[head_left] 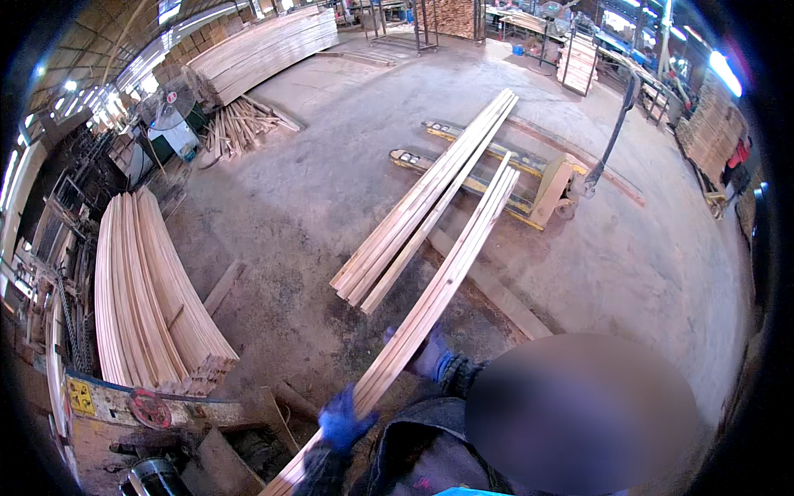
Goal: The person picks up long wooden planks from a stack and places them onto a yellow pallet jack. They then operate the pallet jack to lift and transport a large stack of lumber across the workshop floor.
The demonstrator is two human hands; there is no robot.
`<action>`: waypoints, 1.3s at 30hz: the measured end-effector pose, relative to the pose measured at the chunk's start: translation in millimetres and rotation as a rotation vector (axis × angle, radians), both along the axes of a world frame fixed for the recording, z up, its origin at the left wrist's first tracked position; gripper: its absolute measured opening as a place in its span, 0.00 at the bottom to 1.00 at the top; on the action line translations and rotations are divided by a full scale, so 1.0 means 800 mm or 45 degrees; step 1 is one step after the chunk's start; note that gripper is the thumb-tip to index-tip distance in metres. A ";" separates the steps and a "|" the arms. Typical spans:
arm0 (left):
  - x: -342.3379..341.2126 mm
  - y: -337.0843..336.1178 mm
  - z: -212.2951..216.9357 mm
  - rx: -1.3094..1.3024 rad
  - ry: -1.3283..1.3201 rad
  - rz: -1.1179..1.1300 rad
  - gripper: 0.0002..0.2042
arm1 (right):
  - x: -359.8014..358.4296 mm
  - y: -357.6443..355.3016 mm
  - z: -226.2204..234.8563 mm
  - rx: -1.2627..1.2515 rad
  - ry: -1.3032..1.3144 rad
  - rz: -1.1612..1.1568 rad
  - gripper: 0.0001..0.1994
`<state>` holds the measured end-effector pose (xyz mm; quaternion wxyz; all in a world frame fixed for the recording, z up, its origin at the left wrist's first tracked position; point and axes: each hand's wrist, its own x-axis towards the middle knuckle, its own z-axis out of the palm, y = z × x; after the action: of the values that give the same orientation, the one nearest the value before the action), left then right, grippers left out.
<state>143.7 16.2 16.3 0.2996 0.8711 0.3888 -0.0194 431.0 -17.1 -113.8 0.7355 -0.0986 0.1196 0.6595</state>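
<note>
A small bundle of long, narrow wooden boards (438,289) runs diagonally from the lower edge up toward the pallet jack. My left hand (346,420), in a blue glove, is closed on the bundle at its near part. Farther along, my right hand (432,357), also gloved in blue, grips the boards from their right side, its fingers partly hidden by them. Just left of this bundle, another group of long boards (430,194) slants the same way, its far end lying across the forks of the yellow pallet jack (550,194).
At left, a large stack of boards (145,289) stands behind a machine edge with a red handwheel (150,408). Scrap wood (240,128) lies in a heap farther off, below a big lumber stack (265,51). A flat timber (504,298) lies on the concrete floor. A blurred patch covers the lower right.
</note>
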 end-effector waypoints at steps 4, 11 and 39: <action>0.107 0.020 -0.079 0.296 0.093 0.096 0.41 | -0.039 -0.011 -0.008 -0.071 -0.008 0.161 0.43; -0.007 0.005 -0.071 0.247 0.092 0.131 0.41 | 0.076 0.015 -0.006 -0.120 -0.175 -0.302 0.37; 0.046 0.057 -0.032 0.341 -0.014 0.353 0.43 | 0.105 0.022 -0.064 -0.183 -0.156 0.682 0.29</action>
<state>180.3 61.8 -9.4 0.1830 0.8413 0.5025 0.0786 515.1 0.5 -164.6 0.5319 -0.2181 0.0911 0.8131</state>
